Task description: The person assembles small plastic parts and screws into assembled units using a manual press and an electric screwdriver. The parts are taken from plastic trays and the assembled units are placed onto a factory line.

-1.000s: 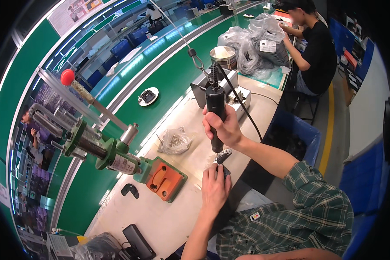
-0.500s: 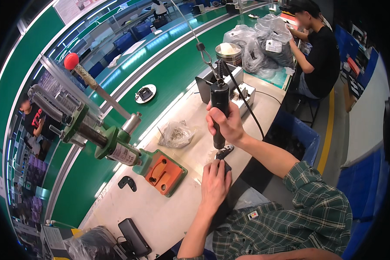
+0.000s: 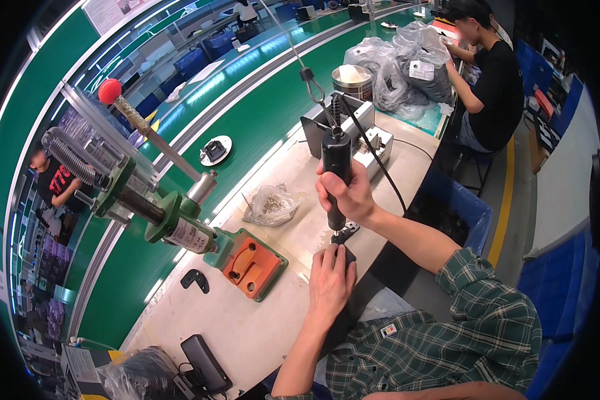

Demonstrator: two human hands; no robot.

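Observation:
My right hand (image 3: 351,195) is wrapped round a black electric screwdriver (image 3: 337,152), which hangs from a cable and hook. Its bit points down onto a small dark part with metallic spots (image 3: 347,232) near the bench's front edge. Just below the bit, my left hand (image 3: 329,277) is closed over a black plastic piece (image 3: 349,257), its fingertips close to the bit. My palm and fingers hide most of that piece, and whether it joins the spotted part I cannot tell.
Left of my hands stands a green lever press (image 3: 170,223) with an orange fixture (image 3: 252,267). A black curved part (image 3: 195,281) lies beside it. Behind are a clear bag of small metal pieces (image 3: 272,204) and a green conveyor (image 3: 260,127). A co-worker (image 3: 490,87) sits at the right.
The screwdriver has tilted slightly, and its tip has shifted a little left. On the conveyor, the white dish with a dark part has moved left and toward me. My left hand stays in place.

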